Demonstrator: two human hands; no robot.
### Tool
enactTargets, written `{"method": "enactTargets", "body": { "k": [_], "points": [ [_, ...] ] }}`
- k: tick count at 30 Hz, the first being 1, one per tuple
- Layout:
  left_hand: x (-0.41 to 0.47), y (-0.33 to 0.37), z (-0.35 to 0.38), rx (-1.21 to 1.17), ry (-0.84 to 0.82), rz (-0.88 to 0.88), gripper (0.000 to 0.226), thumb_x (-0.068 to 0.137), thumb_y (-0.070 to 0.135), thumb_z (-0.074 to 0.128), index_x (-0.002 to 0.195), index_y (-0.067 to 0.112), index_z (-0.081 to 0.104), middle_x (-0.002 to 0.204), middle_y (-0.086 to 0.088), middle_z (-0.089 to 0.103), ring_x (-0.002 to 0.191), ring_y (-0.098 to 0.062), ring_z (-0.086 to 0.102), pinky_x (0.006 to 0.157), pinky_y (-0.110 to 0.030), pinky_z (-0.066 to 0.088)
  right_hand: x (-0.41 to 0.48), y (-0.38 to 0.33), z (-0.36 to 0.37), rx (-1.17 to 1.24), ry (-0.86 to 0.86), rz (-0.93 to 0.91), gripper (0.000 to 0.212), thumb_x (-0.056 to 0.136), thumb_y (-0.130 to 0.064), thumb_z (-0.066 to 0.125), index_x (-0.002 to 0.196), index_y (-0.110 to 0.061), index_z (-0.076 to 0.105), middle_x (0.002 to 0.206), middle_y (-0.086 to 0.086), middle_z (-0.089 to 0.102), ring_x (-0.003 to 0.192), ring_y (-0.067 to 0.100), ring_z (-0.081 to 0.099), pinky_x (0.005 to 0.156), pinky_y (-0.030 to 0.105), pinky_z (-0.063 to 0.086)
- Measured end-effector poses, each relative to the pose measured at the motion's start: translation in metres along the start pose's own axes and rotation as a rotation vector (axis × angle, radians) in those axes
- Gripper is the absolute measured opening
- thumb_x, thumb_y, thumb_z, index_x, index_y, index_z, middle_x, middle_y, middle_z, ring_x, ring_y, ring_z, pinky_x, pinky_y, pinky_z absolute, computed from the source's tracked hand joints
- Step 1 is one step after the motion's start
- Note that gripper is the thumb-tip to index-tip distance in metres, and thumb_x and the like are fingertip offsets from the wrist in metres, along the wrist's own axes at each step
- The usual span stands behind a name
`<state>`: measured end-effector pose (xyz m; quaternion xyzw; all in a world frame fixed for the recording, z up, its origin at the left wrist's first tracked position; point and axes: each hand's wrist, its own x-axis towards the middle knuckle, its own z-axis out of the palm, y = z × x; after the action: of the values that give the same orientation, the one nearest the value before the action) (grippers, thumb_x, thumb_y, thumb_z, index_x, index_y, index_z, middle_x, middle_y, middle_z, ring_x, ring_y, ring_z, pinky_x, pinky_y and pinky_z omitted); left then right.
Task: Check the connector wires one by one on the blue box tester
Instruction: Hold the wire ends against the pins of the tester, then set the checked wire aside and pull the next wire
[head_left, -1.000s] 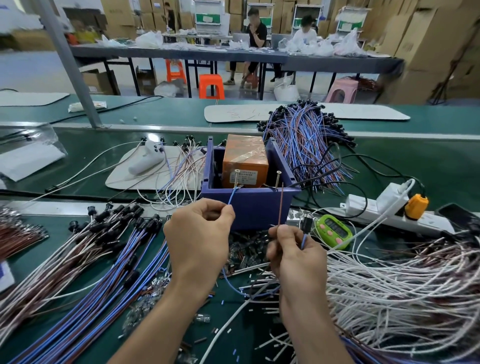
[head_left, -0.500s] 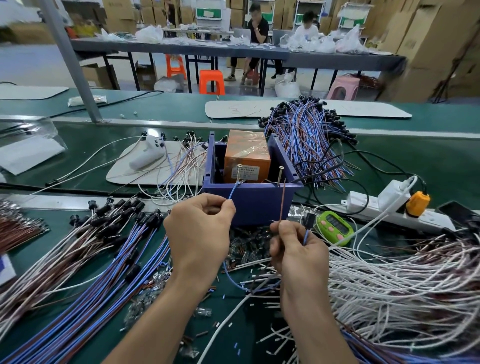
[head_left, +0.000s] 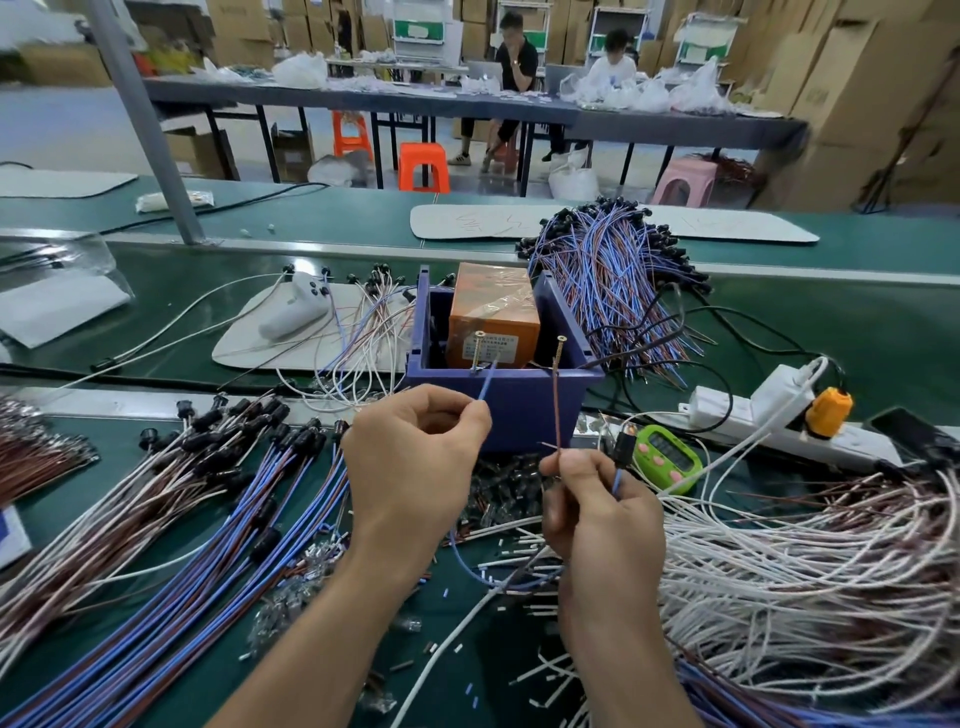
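Super light, floppy stuff, so grab close to the tip: left hand (head_left: 415, 467) pinches the blue wire (head_left: 486, 382), right hand (head_left: 602, 519) pinches the brown wire (head_left: 556, 410).

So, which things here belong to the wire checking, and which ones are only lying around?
In use: left hand pinching the blue wire; right hand pinching the brown wire; blue box; left screw; right screw.
Lying about: green timer; white controller; pink stool.
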<state>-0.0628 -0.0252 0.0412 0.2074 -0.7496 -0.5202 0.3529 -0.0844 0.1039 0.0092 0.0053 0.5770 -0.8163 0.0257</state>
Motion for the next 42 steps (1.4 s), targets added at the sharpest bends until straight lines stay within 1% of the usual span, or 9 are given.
{"method": "enactTargets", "body": {
  "k": [4, 12, 15, 19, 23, 26, 33, 37, 42],
  "points": [
    [-0.009, 0.017, 0.002, -0.261, -0.319, -0.073, 0.015, 0.082, 0.011, 0.083, 0.076, 0.024, 0.081, 0.063, -0.004, 0.074, 0.041, -0.008, 0.052, 0.042, -0.021, 0.044, -0.001, -0.011, -0.001, 0.058, -0.107, 0.065, 0.038, 0.097, -0.009, 0.059, 0.062, -0.017, 0.070, 0.051, 0.002, 0.043, 0.044, 0.011, 0.035, 0.045, 0.024, 0.025],
    [-0.004, 0.042, -0.011, -0.380, -0.555, -0.274, 0.008, 0.073, 0.017, 0.083, 0.082, 0.018, 0.085, 0.061, -0.007, 0.068, 0.044, -0.010, 0.048, 0.042, -0.017, 0.040, -0.021, -0.043, -0.005, -0.090, -0.260, -0.065, 0.025, 0.085, -0.023, 0.063, 0.060, -0.019, 0.064, 0.051, 0.002, 0.043, 0.045, 0.014, 0.034, 0.044, 0.020, 0.028],
    [-0.006, 0.058, -0.021, -0.395, -0.571, -0.241, 0.026, 0.057, 0.031, 0.082, 0.077, 0.015, 0.084, 0.063, -0.010, 0.070, 0.044, -0.010, 0.051, 0.044, -0.019, 0.043, -0.032, -0.060, -0.017, -0.150, -0.280, -0.010, 0.030, 0.094, -0.028, 0.062, 0.069, -0.018, 0.074, 0.061, 0.008, 0.065, 0.050, 0.021, 0.038, 0.046, 0.024, 0.028],
    [-0.014, 0.066, -0.021, -0.332, -0.494, -0.258, 0.005, 0.078, 0.021, 0.080, 0.075, 0.019, 0.083, 0.068, -0.010, 0.074, 0.045, -0.013, 0.057, 0.047, -0.024, 0.048, -0.036, -0.093, -0.072, -0.125, -0.131, 0.023, 0.047, 0.107, -0.033, 0.048, 0.077, -0.006, 0.074, 0.070, 0.022, 0.070, 0.037, 0.015, 0.031, 0.036, 0.021, 0.023],
    [-0.030, 0.056, -0.014, -0.171, -0.571, -0.289, 0.030, 0.094, 0.009, 0.070, 0.065, 0.012, 0.079, 0.064, -0.014, 0.072, 0.043, -0.017, 0.059, 0.042, -0.020, 0.047, -0.040, -0.126, -0.144, -0.707, 0.023, -0.070, 0.055, 0.109, -0.039, 0.038, 0.080, -0.002, 0.067, 0.064, 0.013, 0.072, 0.039, 0.025, 0.056, 0.043, 0.030, 0.046],
    [-0.042, 0.050, -0.007, -0.117, -0.713, -0.303, 0.037, 0.095, 0.004, 0.066, 0.060, 0.009, 0.076, 0.064, -0.017, 0.071, 0.045, -0.020, 0.059, 0.042, -0.021, 0.045, -0.044, -0.147, -0.189, -1.087, 0.196, -0.092, 0.052, 0.107, -0.031, 0.043, 0.066, -0.012, 0.070, 0.055, 0.003, 0.070, 0.043, 0.014, 0.061, 0.056, 0.033, 0.050],
    [-0.077, 0.061, 0.016, 0.418, -1.012, 0.096, 0.021, 0.084, 0.038, 0.076, 0.065, 0.029, 0.075, 0.056, 0.006, 0.070, 0.042, -0.003, 0.054, 0.045, -0.022, 0.045, -0.045, -0.174, -0.239, -1.531, 0.371, 0.010, 0.058, 0.098, -0.046, 0.057, 0.055, -0.009, 0.050, 0.058, 0.013, 0.058, 0.060, 0.033, 0.056, 0.062, 0.041, 0.047],
    [-0.109, 0.069, 0.045, 0.433, -1.003, 0.225, 0.026, 0.081, 0.042, 0.081, 0.059, 0.031, 0.074, 0.051, 0.012, 0.066, 0.039, -0.001, 0.051, 0.039, -0.016, 0.036, -0.038, -0.169, -0.240, -1.670, 0.430, -0.025, 0.057, 0.092, -0.057, 0.065, 0.058, -0.013, 0.055, 0.061, 0.008, 0.057, 0.063, 0.030, 0.057, 0.064, 0.038, 0.047],
    [-0.132, 0.060, 0.064, 0.634, -0.825, 0.368, 0.028, 0.074, 0.065, 0.076, 0.060, 0.041, 0.069, 0.051, 0.020, 0.059, 0.054, 0.003, 0.055, 0.049, -0.020, 0.039, -0.038, -0.156, -0.246, -1.782, 0.558, -0.056, 0.043, 0.087, -0.058, 0.068, 0.073, -0.017, 0.064, 0.072, 0.006, 0.065, 0.073, 0.032, 0.066, 0.068, 0.037, 0.054]
  ]
}}
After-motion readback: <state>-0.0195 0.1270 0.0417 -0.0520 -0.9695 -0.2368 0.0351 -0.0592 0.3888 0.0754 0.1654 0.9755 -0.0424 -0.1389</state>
